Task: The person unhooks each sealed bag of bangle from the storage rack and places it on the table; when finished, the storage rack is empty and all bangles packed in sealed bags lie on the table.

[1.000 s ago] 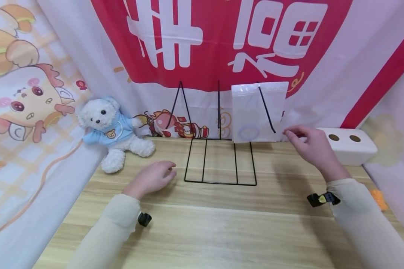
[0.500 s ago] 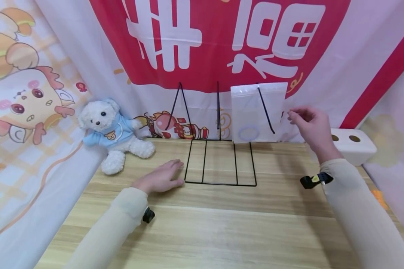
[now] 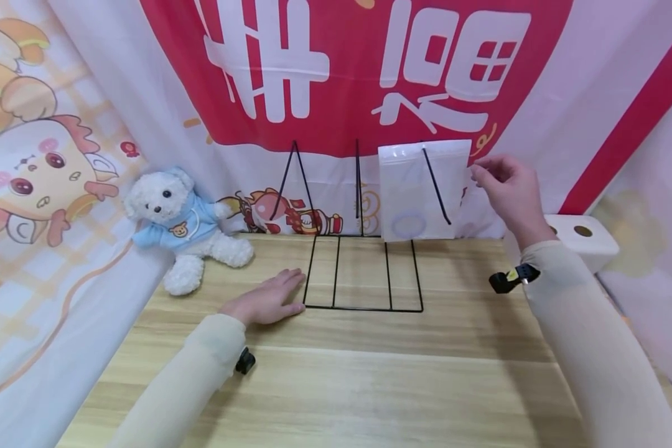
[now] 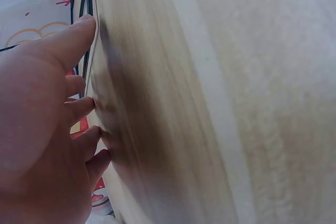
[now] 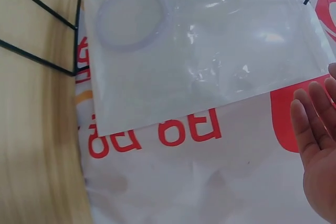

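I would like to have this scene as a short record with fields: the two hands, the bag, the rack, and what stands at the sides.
Left hand: left hand, beside the rack's left edge; contact unclear
Right hand: right hand, at the bag's right edge; grip unclear
Bag: clear bag, hanging on the right hook; pale ring visible
Rack: black wire rack, on wooden table
Left side: teddy bear, blue top
Right side: white box, partly hidden

wood-grain table (image 3: 325, 386) | on it: black wire rack (image 3: 364, 308) | plush bear (image 3: 173, 214) | white box (image 3: 593, 247)
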`<state>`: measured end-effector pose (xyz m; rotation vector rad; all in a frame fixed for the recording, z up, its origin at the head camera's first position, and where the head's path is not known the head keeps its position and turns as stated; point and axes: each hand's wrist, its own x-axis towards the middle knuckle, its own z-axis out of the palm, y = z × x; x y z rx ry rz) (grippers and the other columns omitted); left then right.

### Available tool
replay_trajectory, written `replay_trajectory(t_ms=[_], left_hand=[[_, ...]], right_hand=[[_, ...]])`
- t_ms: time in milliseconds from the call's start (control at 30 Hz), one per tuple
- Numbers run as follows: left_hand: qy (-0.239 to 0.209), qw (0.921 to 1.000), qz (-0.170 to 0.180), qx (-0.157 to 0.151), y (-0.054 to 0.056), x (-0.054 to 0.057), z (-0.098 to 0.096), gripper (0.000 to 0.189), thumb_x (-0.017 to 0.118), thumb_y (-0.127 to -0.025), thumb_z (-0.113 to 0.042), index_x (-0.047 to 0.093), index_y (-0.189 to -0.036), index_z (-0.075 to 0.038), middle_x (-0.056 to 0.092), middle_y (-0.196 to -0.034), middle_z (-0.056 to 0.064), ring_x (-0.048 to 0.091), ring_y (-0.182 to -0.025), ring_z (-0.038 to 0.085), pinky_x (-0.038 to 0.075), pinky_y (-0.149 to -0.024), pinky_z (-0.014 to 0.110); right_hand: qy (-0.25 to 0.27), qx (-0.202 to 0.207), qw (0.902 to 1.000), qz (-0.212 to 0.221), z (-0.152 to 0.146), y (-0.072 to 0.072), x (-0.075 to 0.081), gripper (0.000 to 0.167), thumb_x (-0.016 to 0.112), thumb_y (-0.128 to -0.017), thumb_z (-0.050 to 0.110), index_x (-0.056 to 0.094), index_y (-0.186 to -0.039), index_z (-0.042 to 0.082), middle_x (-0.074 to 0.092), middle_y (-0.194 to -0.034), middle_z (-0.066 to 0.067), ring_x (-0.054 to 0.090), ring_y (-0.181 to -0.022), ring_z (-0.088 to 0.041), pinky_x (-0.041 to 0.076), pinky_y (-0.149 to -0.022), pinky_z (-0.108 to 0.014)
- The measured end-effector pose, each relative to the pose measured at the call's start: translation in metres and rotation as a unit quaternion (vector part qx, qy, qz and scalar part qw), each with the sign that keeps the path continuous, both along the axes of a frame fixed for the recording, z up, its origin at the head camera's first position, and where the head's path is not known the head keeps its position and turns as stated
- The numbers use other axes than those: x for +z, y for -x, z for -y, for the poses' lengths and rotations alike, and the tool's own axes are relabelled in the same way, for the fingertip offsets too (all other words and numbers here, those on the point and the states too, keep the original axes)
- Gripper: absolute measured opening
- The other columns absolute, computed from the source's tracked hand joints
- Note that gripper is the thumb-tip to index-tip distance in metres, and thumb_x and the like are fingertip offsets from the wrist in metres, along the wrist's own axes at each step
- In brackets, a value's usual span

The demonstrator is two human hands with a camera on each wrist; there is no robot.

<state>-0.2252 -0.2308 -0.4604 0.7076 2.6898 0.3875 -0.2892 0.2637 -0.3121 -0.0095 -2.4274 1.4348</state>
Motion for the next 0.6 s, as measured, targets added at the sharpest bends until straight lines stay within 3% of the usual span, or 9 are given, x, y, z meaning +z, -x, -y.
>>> replay_trajectory(t_ms=[367, 600], left_hand=[[0.009, 0.9999, -0.005, -0.006, -0.001, 0.000, 0.000, 0.076, 0.055, -0.112, -0.047, 0.027, -0.173, -0.011, 0.020, -0.181, 0.018, 0.021, -0.167, 0.044, 0.022, -0.135, 0.061], [0.002, 0.9999, -0.008, -0.009, 0.000, 0.002, 0.000, 0.072, 0.054, -0.113, -0.045, 0.028, -0.173, -0.015, 0.020, -0.180, 0.019, 0.023, -0.166, 0.045, 0.024, -0.134, 0.064]], right_hand=[[0.053, 0.006, 0.9985, 0.014, 0.003, 0.013, 0.009, 0.047, 0.073, -0.101, 0.052, 0.071, -0.138, 0.023, 0.069, -0.123, 0.009, 0.063, -0.111, -0.013, 0.055, -0.086, -0.015], [0.071, 0.002, 0.9972, 0.023, 0.002, 0.016, 0.010, 0.052, 0.074, -0.098, 0.056, 0.071, -0.139, 0.026, 0.069, -0.128, 0.008, 0.067, -0.112, -0.011, 0.058, -0.106, -0.027]])
